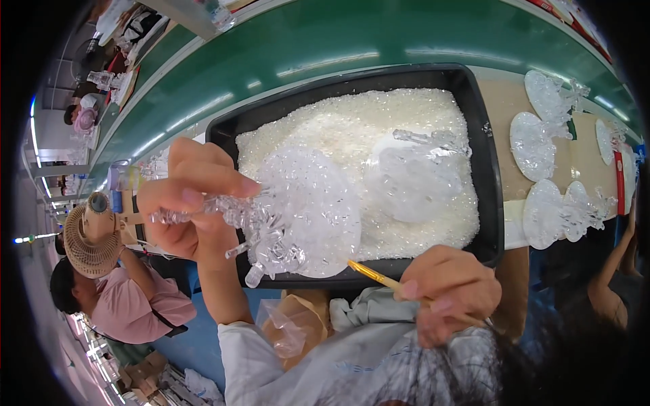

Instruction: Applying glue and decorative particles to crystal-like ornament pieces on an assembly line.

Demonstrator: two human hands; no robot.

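Note:
My left hand is closed round the clear stem of a transparent ornament with a round disc base. That disc, pale and speckled with glitter, is tilted on edge above a black tray. In my right hand is a slim paintbrush with a yellow ferrule, its tip at the disc's lower rim. White glittery flakes fill the tray. A second clear ornament lies on the flakes at the tray's right side.
Several clear disc-based ornaments stand on brown board to the right. A green surface runs behind the tray. One person in pink sits at the left beside a fan; another person's arm shows at far right.

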